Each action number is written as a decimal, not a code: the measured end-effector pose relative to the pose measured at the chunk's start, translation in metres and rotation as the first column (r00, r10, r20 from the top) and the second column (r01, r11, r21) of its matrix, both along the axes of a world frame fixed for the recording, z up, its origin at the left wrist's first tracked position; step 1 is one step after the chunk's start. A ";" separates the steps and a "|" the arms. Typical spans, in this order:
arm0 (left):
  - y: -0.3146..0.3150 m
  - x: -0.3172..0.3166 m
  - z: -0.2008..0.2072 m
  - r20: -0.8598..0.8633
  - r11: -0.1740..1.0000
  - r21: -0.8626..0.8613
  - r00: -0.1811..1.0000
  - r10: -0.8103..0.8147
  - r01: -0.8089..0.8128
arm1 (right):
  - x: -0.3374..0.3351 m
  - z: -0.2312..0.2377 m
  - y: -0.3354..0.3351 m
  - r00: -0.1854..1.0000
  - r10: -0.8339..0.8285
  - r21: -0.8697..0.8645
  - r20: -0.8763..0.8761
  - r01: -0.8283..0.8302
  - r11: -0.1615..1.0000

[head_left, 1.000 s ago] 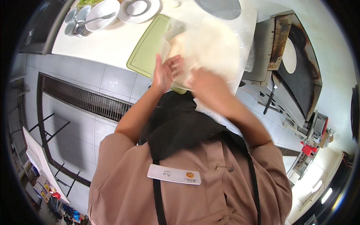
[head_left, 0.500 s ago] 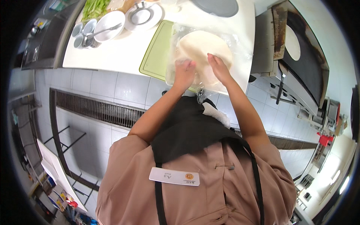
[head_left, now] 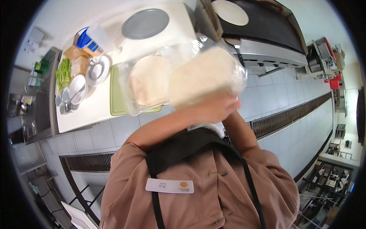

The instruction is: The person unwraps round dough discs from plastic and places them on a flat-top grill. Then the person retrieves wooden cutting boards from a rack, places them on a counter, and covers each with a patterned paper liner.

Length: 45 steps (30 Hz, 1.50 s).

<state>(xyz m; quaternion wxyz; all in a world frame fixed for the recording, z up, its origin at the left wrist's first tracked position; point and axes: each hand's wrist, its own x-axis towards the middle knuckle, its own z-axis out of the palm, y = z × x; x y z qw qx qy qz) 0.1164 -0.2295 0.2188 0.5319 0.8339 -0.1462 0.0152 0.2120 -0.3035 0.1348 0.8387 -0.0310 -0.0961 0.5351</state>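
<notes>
Where the bagged flatbread (head_left: 206, 76) is: at the hands, in clear plastic (head_left: 197, 45), across the right front edge of the tabletop (head_left: 95, 108).
Handling: probably light, soft and floppy, easily torn, its wrapping slippery; best taken by opposite margins, with a palm beneath.
Left hand (head_left: 216, 109): at the flatbread's lower edge; blur hides whether its fingers close.
Right hand (head_left: 235, 104): overlapping the left, mostly hidden; its grip cannot be told.
Second flatbread (head_left: 148, 80): wrapped, partly over the green board (head_left: 115, 93).
Griddle (head_left: 267, 32): beyond, right, bearing a pale round (head_left: 230, 12).
</notes>
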 end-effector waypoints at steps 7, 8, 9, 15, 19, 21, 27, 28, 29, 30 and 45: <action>-0.088 0.102 -0.008 -0.167 0.982 0.086 0.969 0.182 -0.169 | 0.062 -0.020 -0.144 0.959 -0.283 -0.245 0.026 0.281 0.928; -0.096 0.119 0.009 -0.346 0.984 0.038 0.921 0.178 -0.176 | 0.073 -0.018 -0.162 0.950 -0.309 -0.270 0.040 0.308 0.912; -0.103 0.134 0.024 -0.415 0.982 0.062 0.890 0.189 -0.179 | 0.082 -0.017 -0.180 0.945 -0.325 -0.293 0.045 0.324 0.900; -0.150 0.215 0.035 -0.025 0.817 0.552 0.976 0.216 -0.167 | 0.130 -0.020 -0.261 0.915 -0.389 -0.424 0.109 0.397 0.814; -0.157 0.257 0.037 -0.021 0.788 0.610 0.992 0.126 -0.087 | 0.137 -0.032 -0.309 0.906 -0.397 -0.538 0.146 0.409 0.737; -0.162 0.272 0.046 0.107 0.751 0.643 0.989 0.103 -0.148 | 0.140 -0.042 -0.327 0.904 -0.402 -0.589 0.149 0.407 0.698; -0.163 0.310 0.112 0.323 0.646 0.636 0.906 0.274 -0.422 | 0.140 -0.075 -0.363 0.914 -0.391 -0.708 0.109 0.347 0.615; -0.165 0.310 0.119 0.387 0.701 0.583 0.899 0.206 -0.411 | 0.141 -0.074 -0.363 0.916 -0.386 -0.727 0.110 0.339 0.597; -0.166 0.309 0.127 0.405 0.737 0.567 0.904 0.141 -0.369 | 0.142 -0.075 -0.360 0.918 -0.382 -0.741 0.105 0.329 0.586; -0.173 0.306 0.132 0.424 0.771 0.553 0.903 0.065 -0.316 | 0.143 -0.077 -0.359 0.916 -0.385 -0.745 0.111 0.334 0.578; -0.039 0.403 0.107 0.502 0.717 0.526 0.847 0.173 -0.458 | 0.181 -0.064 -0.335 0.889 -0.432 -0.795 0.149 0.368 0.482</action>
